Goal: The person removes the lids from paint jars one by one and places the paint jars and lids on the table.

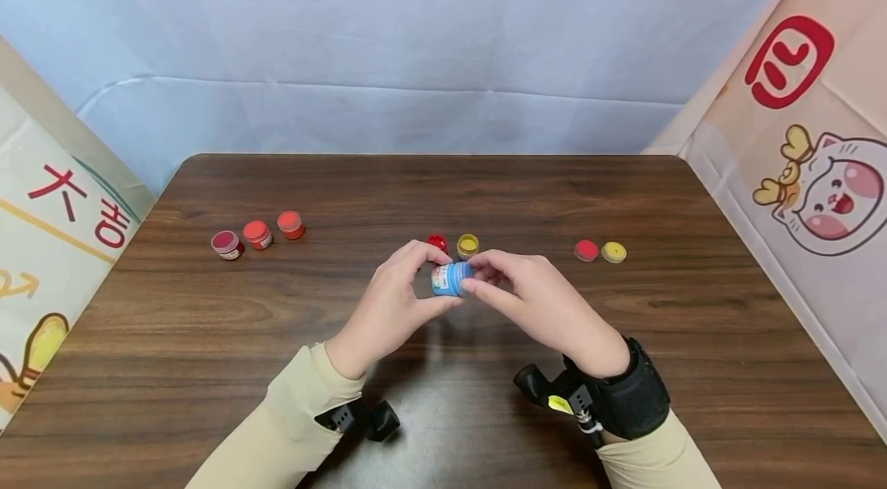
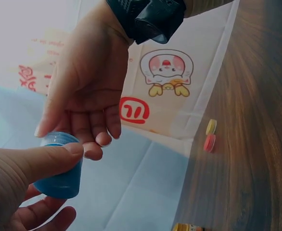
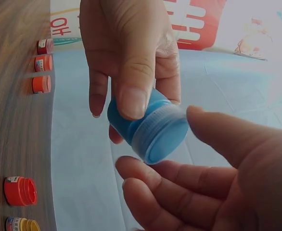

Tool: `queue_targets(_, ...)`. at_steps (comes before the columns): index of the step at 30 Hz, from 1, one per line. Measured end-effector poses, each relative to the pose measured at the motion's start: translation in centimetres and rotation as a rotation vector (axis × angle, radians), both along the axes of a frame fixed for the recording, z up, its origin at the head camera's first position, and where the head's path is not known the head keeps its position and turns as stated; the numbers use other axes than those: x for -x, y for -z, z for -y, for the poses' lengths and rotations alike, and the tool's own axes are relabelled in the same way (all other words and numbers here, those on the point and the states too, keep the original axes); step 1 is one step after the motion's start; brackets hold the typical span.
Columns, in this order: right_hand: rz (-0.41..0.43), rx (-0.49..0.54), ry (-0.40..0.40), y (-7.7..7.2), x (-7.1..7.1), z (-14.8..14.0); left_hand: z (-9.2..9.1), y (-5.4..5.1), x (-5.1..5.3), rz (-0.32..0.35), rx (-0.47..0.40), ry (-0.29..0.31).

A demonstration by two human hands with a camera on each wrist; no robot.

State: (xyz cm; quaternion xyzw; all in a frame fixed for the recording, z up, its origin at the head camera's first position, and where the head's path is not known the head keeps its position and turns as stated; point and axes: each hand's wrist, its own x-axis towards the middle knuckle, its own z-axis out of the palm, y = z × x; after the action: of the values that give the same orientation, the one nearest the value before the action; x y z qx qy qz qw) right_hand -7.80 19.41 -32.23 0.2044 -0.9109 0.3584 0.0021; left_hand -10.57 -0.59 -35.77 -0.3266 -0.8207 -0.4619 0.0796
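Note:
A small blue paint jar (image 1: 450, 279) with a ridged translucent lid (image 3: 161, 134) is held sideways above the table. My left hand (image 1: 391, 304) grips its body between thumb and fingers, its lid pointing towards my right hand (image 1: 537, 296). In the right wrist view, the right thumb is at the lid's edge while the other fingers are loosely bent and spread below it. Behind the hands stand a lidless red jar (image 3: 20, 191) and a lidless yellow jar (image 1: 467, 245); the red one is partly hidden in the head view.
A dark wood table (image 1: 346, 196) bears three lidded jars at the left: dark red (image 1: 227, 244), red (image 1: 258, 235) and orange-red (image 1: 291, 225). A red lid (image 1: 585, 250) and a yellow lid (image 1: 614, 252) lie at the right. Cloth (image 1: 416, 50) hangs behind the table.

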Motion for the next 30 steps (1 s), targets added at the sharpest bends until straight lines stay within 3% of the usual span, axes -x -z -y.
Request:
queue_targets(11, -0.056, -0.005, -0.051, -0.05, -0.17, -0.06, 0.19, -0.06, 0.02, -0.012, 0.03, 0.002)
queue_targets(19, -0.087, 0.02, -0.065, -0.34, -0.26, -0.35, 0.29, -0.04, -0.04, 0.024, 0.007, 0.016)
queue_targets(30, -0.016, 0.035, -0.006, -0.12, -0.01, -0.03, 0.19, 0.06, 0.03, -0.016, -0.004, 0.014)
